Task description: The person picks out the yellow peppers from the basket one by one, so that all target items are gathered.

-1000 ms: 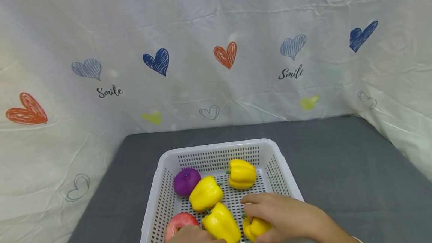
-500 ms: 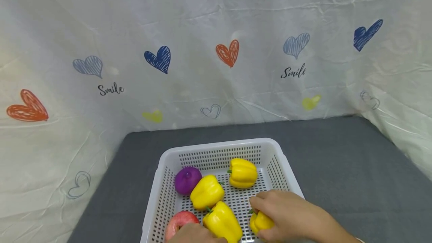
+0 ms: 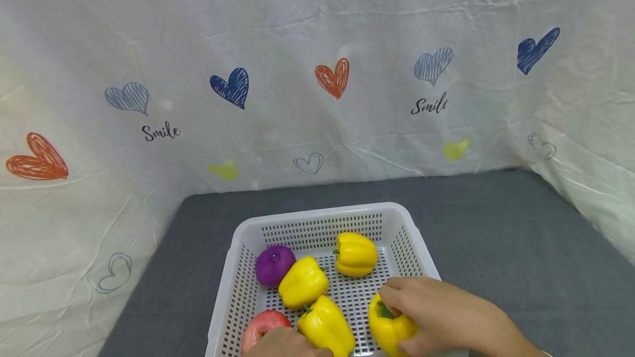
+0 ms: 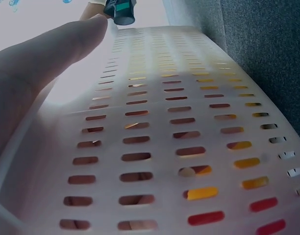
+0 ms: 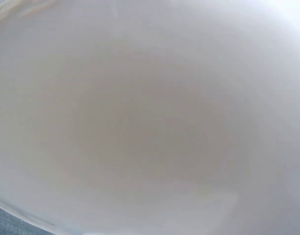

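Observation:
My right hand grips a yellow bell pepper on the right side of a white perforated basket, its fingers near the green stem. At the bottom edge of the head view, my left hand is partly cut off, beside a red round fruit and a second yellow bell pepper. What its fingers do is hidden there. The left wrist view shows its thumb by the basket wall. Only a blurred pale surface fills the right wrist view.
Farther back in the basket lie a purple onion and two more yellow bell peppers, one in the middle and one at the back right. The basket stands on a dark grey tabletop. A white heart-printed sheet hangs behind.
My right hand has shifted slightly right with its yellow pepper, which has turned so that its green stem end shows more. The left hand and the other produce have stayed put.

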### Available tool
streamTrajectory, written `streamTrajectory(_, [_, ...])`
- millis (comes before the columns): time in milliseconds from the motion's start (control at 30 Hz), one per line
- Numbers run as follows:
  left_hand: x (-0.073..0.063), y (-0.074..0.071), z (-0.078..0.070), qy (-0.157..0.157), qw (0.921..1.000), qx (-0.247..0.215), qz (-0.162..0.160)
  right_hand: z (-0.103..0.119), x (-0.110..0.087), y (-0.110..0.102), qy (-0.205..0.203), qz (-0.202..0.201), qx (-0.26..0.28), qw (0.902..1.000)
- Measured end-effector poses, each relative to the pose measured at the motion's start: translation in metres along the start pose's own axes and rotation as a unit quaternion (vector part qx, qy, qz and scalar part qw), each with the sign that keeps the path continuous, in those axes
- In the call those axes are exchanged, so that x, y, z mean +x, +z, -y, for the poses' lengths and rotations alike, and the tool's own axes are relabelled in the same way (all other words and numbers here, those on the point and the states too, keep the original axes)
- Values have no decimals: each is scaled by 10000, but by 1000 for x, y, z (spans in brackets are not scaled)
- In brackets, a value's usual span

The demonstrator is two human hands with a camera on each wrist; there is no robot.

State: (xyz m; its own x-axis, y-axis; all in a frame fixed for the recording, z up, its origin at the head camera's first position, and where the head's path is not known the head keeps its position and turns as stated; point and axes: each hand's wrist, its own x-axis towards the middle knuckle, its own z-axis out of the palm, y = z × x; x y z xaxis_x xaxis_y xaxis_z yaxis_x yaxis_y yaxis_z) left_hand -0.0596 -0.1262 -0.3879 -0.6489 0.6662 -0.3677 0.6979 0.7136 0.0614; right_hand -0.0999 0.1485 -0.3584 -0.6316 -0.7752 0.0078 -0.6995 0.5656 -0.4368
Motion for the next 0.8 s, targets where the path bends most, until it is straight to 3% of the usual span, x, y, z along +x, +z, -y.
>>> streamTrajectory(233, [-2,1,2,309,9992,9,-257,-4,0,1,-592,-411,-157,9973])
streamTrajectory(600, [-6,-4,4,653,9963,-143,-539,-14,-1,-10,-224,-337,453,9982])
streamTrajectory(700, [-5,-3,2,478,9980,-171,-388,-16,-1,-11,-293,-529,380,9974])
streamTrajectory(800, [-1,-2,-3,-109,9998,-97,150,-19,-2,-12,-464,-829,133,9954])
